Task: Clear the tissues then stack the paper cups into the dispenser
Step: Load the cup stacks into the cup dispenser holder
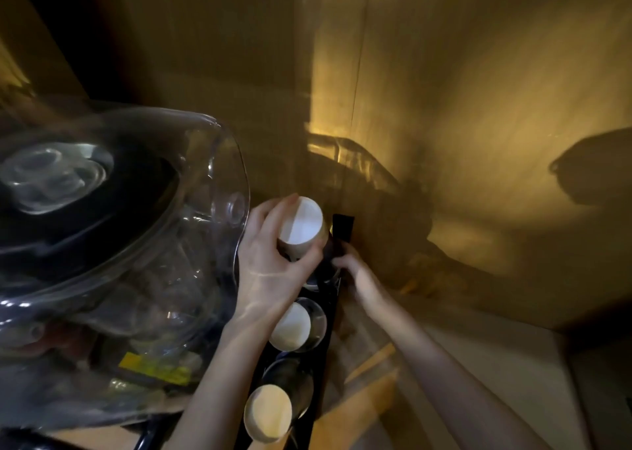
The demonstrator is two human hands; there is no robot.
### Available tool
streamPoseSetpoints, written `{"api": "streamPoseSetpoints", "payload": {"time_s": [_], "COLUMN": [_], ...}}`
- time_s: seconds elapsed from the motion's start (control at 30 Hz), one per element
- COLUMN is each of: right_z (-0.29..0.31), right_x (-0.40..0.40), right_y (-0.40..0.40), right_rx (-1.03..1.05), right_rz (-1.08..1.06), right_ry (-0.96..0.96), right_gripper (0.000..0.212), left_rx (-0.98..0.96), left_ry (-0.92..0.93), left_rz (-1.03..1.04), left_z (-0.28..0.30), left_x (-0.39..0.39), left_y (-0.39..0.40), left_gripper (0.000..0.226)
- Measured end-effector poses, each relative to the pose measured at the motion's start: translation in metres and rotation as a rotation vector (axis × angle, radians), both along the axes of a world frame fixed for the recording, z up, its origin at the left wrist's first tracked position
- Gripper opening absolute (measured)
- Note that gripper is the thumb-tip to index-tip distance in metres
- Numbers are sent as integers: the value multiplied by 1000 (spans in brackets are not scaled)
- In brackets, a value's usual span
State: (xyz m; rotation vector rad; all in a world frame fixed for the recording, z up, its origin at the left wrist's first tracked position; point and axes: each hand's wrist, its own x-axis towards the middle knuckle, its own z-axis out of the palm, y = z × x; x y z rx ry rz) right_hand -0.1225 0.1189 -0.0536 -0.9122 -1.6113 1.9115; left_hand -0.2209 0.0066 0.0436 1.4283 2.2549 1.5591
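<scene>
My left hand grips a stack of white paper cups, bottom side up, over the far tube of a black cup dispenser. Two nearer tubes of the dispenser hold cup stacks, one in the middle and one at the near end. My right hand rests on the dispenser's far right edge, fingers curled on the black frame. No tissues show in this dim view.
A large clear glass vessel with a dark lid fills the left side, close to my left wrist. A wooden wall stands behind and to the right. A pale counter surface lies right of the dispenser.
</scene>
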Motion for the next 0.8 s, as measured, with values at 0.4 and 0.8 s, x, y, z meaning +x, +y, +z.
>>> {"api": "streamPoseSetpoints", "payload": {"time_s": [0.4,0.8], "right_z": [-22,57], "right_x": [8,45], "right_y": [15,10], "right_rx": [-268,224], "right_rz": [-97,-236], "right_ry": [-101,-119], "right_gripper": [53,22], "left_rx": [-291,-572], "left_ry": [111,225], "left_rz": [-64,-99], "left_z": [-14,2], "left_x": [0,9], "left_y": [16,28], "left_gripper": [66,60]}}
